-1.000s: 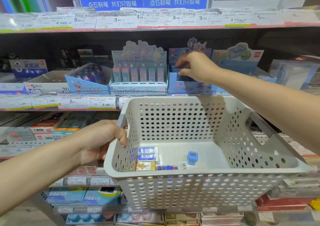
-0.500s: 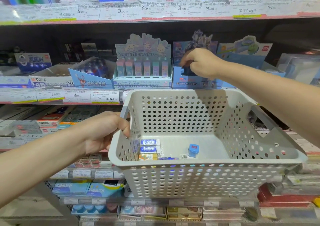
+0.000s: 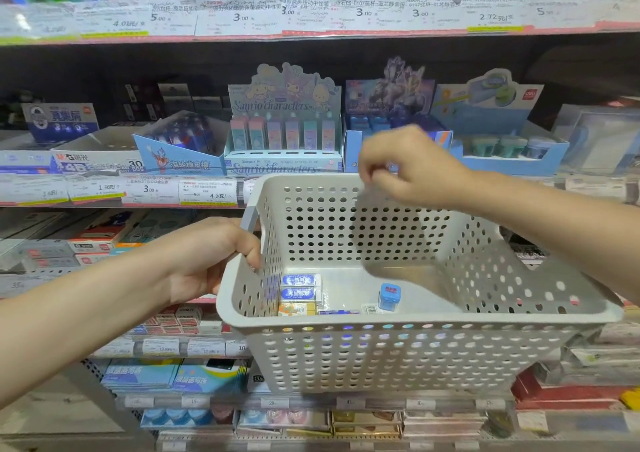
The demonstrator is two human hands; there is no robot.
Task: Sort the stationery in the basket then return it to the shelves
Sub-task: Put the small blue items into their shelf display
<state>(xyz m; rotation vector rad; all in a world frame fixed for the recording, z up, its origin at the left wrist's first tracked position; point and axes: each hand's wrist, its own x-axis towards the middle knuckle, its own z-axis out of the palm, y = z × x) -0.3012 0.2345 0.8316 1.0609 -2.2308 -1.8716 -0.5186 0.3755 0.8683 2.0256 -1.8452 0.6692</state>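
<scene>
Your left hand (image 3: 207,257) grips the basket (image 3: 398,358) by its nine o'clock handle. Your right hand (image 3: 408,171), blurred, hangs over the twelve o'clock rim, fingers loosely curled, holding nothing visible. Inside, boxed erasers (image 3: 299,287) sit at nine o'clock and a small blue sharpener (image 3: 389,295) stands near them

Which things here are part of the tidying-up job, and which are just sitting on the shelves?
Part of the job:
- basket, gripped by the left hand
- blue-labelled erasers in it
- small blue cube in it
- right hand above the basket

Just there:
- Sanrio characters display
- price tags
- red boxes
</scene>
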